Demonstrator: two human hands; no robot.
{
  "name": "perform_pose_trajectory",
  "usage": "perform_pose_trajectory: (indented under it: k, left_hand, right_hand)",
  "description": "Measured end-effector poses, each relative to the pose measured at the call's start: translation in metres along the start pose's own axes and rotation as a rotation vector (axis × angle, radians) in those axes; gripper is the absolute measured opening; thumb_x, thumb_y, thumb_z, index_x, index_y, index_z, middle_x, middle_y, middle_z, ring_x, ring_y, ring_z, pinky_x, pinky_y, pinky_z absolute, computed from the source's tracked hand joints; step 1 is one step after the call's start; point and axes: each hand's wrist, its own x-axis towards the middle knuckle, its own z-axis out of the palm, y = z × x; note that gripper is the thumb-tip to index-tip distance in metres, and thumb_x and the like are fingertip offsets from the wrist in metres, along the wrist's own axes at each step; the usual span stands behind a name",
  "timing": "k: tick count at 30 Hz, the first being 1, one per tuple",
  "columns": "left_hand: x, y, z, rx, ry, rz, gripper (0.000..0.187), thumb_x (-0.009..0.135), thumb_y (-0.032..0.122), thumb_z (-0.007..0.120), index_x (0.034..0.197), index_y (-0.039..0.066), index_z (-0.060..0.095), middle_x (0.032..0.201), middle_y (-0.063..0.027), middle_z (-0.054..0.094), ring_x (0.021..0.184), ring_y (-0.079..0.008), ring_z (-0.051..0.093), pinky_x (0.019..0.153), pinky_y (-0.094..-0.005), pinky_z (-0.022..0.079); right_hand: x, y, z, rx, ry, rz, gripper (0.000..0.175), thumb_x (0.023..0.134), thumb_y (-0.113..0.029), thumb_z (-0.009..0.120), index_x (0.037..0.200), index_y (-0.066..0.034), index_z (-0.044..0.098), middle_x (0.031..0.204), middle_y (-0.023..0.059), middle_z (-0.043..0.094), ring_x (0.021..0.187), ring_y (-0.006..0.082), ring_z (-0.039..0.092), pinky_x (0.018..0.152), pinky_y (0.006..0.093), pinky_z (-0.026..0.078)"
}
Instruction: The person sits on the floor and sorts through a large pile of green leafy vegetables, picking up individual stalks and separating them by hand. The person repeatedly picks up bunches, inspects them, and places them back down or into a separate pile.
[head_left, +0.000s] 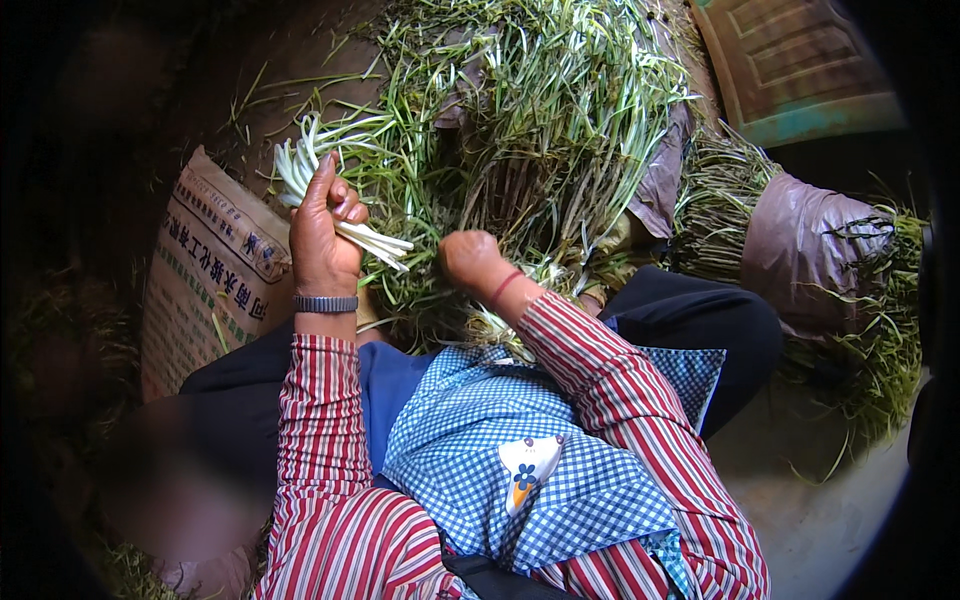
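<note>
My left hand (328, 232), with a metal watch band at the wrist, is closed around a bunch of slender white vegetable stalks (371, 241). Their white upper lengths fan out beyond my thumb, and the lower ends stick out towards the right. Apart from it, my right hand (471, 259) is curled over the near edge of a big heap of green, leafy stalks (555, 112). Its fingers are turned away and slightly blurred, so whether they grip anything is hidden. More pale stalks (491, 328) lie below my right wrist, close to the checked apron (465, 420).
A printed woven sack (225, 262) stands at the left. To the right, a bundle of stalks (716, 206) is wrapped in purplish plastic (810, 247). A panelled wooden piece (799, 60) is at the upper right. Loose leaves are scattered on the dark floor (322, 71).
</note>
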Motion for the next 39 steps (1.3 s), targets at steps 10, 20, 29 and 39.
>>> perform_pose_trajectory:
  k: [10,20,29,39]
  left_hand:
    - [0.000,0.000,0.001,-0.028,-0.009,-0.006,0.017,0.092,0.019,0.065,0.102,0.007,0.060,0.062,0.0044,0.044,0.050,-0.0047,0.037,0.047,-0.0208,0.031]
    - [-0.006,-0.010,0.005,-0.003,0.020,-0.047,0.019,0.092,0.020,0.065,0.105,0.008,0.061,0.062,0.0045,0.045,0.048,-0.0036,0.036,0.045,-0.0187,0.030]
    - [-0.004,-0.013,0.006,0.037,0.058,-0.076,0.018,0.094,0.019,0.061,0.109,0.008,0.060,0.063,0.0022,0.046,0.048,-0.0054,0.037,0.044,-0.0196,0.032]
    - [-0.001,-0.009,0.012,0.003,0.081,-0.079,0.018,0.095,0.017,0.061,0.109,0.006,0.058,0.062,0.0023,0.046,0.047,-0.0057,0.036,0.044,-0.0208,0.030]
  right_hand:
    - [-0.023,0.050,-0.031,0.730,0.574,0.179,0.027,0.089,-0.033,0.059,0.092,-0.0079,0.068,0.085,0.0149,0.069,0.075,0.0300,0.066,0.070,0.0403,0.052]
    - [0.006,0.091,-0.021,0.547,0.758,0.628,0.061,0.080,-0.040,0.069,0.116,0.0055,0.049,0.112,0.0242,0.058,0.106,0.0404,0.056,0.089,0.0468,0.046]
    - [0.051,0.064,-0.052,0.868,0.682,0.871,0.072,0.068,-0.033,0.076,0.119,-0.0011,0.038,0.122,0.0238,0.046,0.116,0.0411,0.049,0.098,0.0495,0.040]
    - [-0.016,0.143,-0.053,1.695,0.717,0.022,0.034,0.076,-0.010,0.066,0.109,-0.0028,0.062,0.093,0.0022,0.065,0.079,0.0139,0.059,0.077,0.0275,0.047]
